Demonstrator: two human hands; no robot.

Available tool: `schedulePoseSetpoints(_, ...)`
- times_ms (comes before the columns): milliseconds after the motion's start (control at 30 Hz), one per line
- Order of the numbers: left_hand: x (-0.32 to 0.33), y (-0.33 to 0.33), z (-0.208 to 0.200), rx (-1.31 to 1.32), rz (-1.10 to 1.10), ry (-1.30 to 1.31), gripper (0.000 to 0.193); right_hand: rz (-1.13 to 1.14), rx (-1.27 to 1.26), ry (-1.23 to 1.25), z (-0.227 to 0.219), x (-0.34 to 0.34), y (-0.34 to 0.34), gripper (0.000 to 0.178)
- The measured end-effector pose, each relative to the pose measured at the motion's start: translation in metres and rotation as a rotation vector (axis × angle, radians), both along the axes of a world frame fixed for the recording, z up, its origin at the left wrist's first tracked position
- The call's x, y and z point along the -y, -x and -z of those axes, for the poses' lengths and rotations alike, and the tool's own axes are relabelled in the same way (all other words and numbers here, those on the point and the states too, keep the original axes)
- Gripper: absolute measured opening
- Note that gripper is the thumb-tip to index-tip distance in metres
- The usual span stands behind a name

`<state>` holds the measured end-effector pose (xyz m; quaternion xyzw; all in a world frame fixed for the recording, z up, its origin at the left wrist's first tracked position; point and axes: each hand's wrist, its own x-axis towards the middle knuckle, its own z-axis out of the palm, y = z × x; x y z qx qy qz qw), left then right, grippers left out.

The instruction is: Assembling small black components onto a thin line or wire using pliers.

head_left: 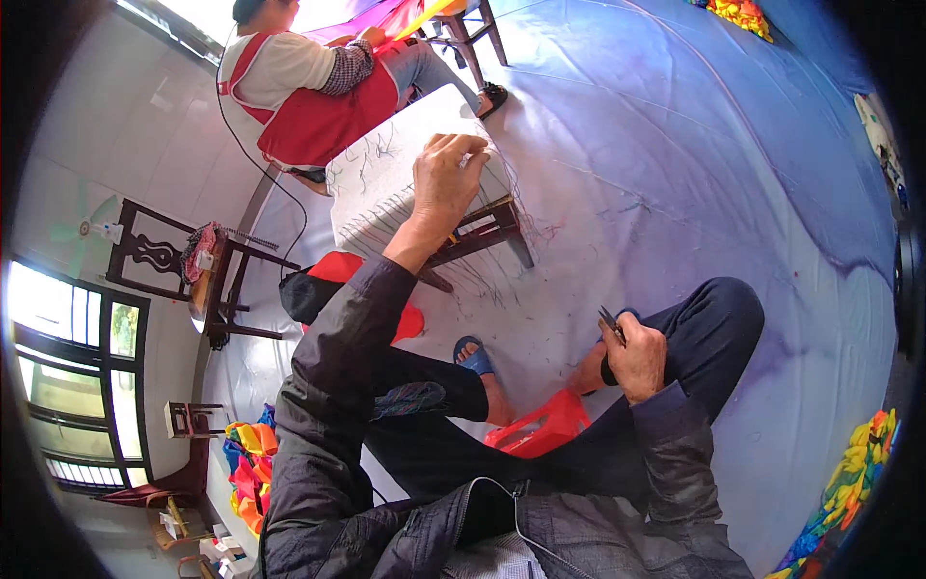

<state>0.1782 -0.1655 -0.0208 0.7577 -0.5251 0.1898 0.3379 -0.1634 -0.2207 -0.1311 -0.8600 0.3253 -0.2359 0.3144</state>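
Note:
My left hand (446, 183) reaches out over a stool draped in white cloth (371, 198). Its fingers are curled together near the cloth's far right corner; anything between the fingertips is too small to make out. Many dark loose threads (378, 145) lie across the cloth and hang down its front side. My right hand (637, 362) is closed around small dark thread snips (608, 320), their points up, above my right shin. Between my legs a red plastic bag or basket (545, 425) sits on the floor.
A person in a red apron (333, 111) sits beyond the stool, handling colourful fabric (386, 19). A wooden chair (227, 280) stands at left. Bright fabric heaps lie at left (253, 463) and lower right (849, 492). Pale blue sheeting (666, 183) covers the floor.

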Motion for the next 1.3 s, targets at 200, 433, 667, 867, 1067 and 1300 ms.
schedulePoseSetpoints(200, -0.013, 0.011, -0.005, 0.067, 0.026, 0.037, 0.022, -0.011, 0.005, 0.001, 0.002, 0.000, 0.000, 0.035)
schedulePoseSetpoints(433, -0.047, 0.027, -0.023, 0.153, 0.120, 0.105, 0.022, -0.037, -0.012, -0.030, -0.003, 0.007, -0.007, 0.029)
schedulePoseSetpoints(667, -0.164, 0.070, -0.040, 0.032, 0.160, -0.129, 0.024, -0.079, 0.197, -0.193, -0.002, -0.002, -0.005, 0.024)
schedulePoseSetpoints(867, -0.260, 0.130, -0.034, -0.184, 0.011, -0.173, 0.022, -0.104, 0.058, -0.452, -0.008, -0.005, -0.004, 0.025)
schedulePoseSetpoints(1067, -0.321, 0.251, 0.004, -0.521, -0.083, -0.023, 0.025, -0.128, 0.153, -0.803, -0.020, -0.013, -0.019, 0.027)
schedulePoseSetpoints(1300, -0.291, 0.258, -0.001, -0.613, -0.135, 0.176, 0.023, -0.359, -0.096, -0.942, -0.035, -0.047, -0.056, 0.029)
